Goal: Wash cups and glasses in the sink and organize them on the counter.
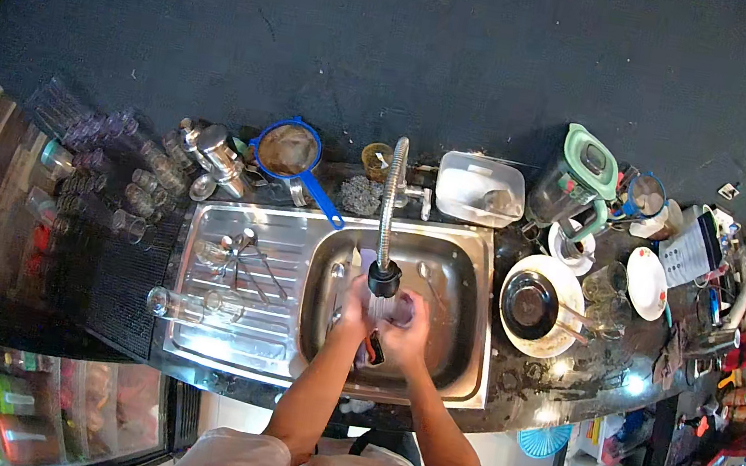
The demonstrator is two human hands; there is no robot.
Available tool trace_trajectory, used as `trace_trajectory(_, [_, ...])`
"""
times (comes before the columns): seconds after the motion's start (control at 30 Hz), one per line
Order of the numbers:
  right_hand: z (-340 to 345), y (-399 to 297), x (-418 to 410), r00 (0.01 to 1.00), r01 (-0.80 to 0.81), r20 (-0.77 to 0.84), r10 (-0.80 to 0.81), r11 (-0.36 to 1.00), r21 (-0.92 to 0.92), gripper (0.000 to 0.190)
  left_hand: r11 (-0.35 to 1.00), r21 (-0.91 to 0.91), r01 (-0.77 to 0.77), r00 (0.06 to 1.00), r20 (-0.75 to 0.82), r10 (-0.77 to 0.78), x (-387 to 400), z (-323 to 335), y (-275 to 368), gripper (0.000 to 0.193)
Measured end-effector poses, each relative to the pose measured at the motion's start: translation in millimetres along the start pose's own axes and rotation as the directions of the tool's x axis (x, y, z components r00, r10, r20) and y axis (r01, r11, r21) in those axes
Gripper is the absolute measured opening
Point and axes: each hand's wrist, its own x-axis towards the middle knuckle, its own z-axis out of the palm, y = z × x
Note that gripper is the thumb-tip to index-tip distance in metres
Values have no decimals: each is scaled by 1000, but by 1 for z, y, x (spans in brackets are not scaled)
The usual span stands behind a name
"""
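My left hand point(353, 312) and my right hand point(408, 334) are both closed around a clear ribbed glass point(391, 309), which lies tilted on its side with its mouth towards the right. They hold it over the stainless steel sink basin point(461, 320), right below the black spray head point(384, 280) of a flexible metal faucet point(391, 199). Motion blurs the fingers, and whether water runs cannot be made out. In the basin rest a spoon point(430, 279) and, beneath my wrists, an item with an orange and black part point(374, 350), mostly hidden.
Spoons point(254, 269) and clear glasses point(222, 306) lie on the drainboard point(194, 344). A blue-handled strainer point(291, 147), a scouring pad point(361, 194) and a plastic tub point(478, 191) stand behind. Rightward are a black bowl point(530, 305) on stacked plates and a blender jug point(571, 180). Several glasses point(144, 197) crowd the left.
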Motion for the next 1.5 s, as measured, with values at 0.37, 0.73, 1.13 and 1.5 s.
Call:
trace_trajectory(0.37, [-27, 22, 5, 731, -680, 386, 562, 559, 474, 36, 999, 46, 22, 995, 100, -27, -17, -7, -7, 47])
trace_trajectory(0.73, [-82, 63, 6, 667, -305, 700, 255, 951, -56, 47, 938, 270, -218, 966, -74, 247, -7, -2, -69, 32])
trace_trajectory(1.13, [-48, 135, 78, 868, -314, 467, 167, 914, 258, 29, 822, 313, -475, 869, 24, 494, -53, 26, -60, 68])
trace_trajectory(1.5, [31, -39, 262, 861, -395, 433, 266, 886, 243, 40, 524, 591, -613, 675, 47, 736, -80, -3, -45, 67])
